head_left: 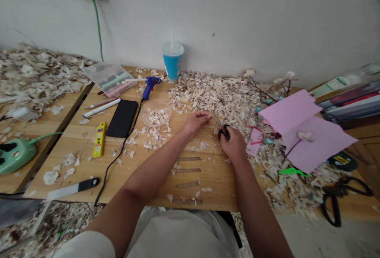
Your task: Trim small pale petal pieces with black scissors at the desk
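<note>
My right hand (233,143) is closed around the black handles of a small pair of scissors (225,131), whose blades point up and left. Just left of the blade tips, my left hand (196,124) has its fingers pinched together; a small pale bit seems to show at the fingertips, too small to name. Beneath the hands, the wooden table (219,182) carries scattered pale scraps. Behind them lies a wide heap of cream-coloured scraps (208,91). To the left of my left hand stands a round clear dish (156,113) with similar pieces in it.
A blue cup (172,62), a blue glue gun (150,87), a black phone (122,118) and a yellow box (99,140) stand or lie leftward. Pink paper sheets (317,139), larger black scissors (335,198) and a green tool (293,171) lie right. The wall (237,20) rises behind.
</note>
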Demonstrator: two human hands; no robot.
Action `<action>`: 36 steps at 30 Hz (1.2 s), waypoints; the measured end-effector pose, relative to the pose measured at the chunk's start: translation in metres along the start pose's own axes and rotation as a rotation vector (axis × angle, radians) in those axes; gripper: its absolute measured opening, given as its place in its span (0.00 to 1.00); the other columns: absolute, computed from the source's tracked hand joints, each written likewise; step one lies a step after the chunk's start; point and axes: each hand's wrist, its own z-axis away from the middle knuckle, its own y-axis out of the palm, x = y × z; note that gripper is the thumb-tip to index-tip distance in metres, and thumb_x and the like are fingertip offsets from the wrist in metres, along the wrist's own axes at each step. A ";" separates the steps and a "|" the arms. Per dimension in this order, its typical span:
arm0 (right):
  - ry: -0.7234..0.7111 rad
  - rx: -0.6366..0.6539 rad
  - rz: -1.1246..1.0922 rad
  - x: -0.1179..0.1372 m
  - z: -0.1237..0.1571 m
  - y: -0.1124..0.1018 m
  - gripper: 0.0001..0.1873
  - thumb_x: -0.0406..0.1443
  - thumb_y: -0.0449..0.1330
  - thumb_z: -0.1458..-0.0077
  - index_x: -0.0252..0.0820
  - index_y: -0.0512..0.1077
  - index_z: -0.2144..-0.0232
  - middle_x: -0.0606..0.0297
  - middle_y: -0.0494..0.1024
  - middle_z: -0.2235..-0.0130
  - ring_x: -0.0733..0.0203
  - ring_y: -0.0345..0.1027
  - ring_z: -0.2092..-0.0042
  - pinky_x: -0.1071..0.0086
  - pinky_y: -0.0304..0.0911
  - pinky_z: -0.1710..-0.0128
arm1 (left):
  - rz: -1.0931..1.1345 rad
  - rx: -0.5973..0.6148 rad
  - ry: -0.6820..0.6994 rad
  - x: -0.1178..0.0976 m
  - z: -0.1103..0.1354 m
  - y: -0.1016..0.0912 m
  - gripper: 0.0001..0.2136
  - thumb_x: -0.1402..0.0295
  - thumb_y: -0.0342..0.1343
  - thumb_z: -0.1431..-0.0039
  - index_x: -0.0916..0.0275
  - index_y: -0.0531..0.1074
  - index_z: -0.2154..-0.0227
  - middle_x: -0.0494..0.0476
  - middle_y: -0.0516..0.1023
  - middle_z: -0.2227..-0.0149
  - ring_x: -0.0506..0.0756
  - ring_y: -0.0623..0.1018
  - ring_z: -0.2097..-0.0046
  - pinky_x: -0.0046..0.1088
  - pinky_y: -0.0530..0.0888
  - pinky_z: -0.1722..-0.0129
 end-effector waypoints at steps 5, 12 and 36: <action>-0.063 0.030 0.023 0.006 0.000 -0.002 0.14 0.39 0.55 0.47 0.39 0.71 0.59 0.55 0.76 0.64 0.50 0.65 0.61 0.61 0.59 0.60 | 0.031 -0.023 -0.013 0.005 -0.002 0.000 0.09 0.71 0.67 0.53 0.66 0.73 0.70 0.51 0.77 0.71 0.48 0.76 0.70 0.31 0.73 0.56; -0.073 0.041 -0.009 0.006 -0.001 -0.003 0.10 0.39 0.54 0.46 0.40 0.70 0.64 0.56 0.76 0.66 0.52 0.66 0.63 0.63 0.58 0.62 | -0.143 -0.023 0.100 0.005 -0.004 -0.001 0.13 0.68 0.67 0.53 0.65 0.71 0.67 0.51 0.76 0.72 0.48 0.76 0.70 0.31 0.73 0.59; -0.036 0.022 -0.087 -0.001 0.001 0.002 0.13 0.40 0.54 0.44 0.41 0.74 0.63 0.55 0.78 0.65 0.51 0.69 0.62 0.62 0.62 0.61 | -0.398 0.075 0.296 -0.007 -0.008 -0.008 0.12 0.72 0.64 0.51 0.63 0.67 0.65 0.50 0.74 0.70 0.48 0.75 0.66 0.27 0.70 0.62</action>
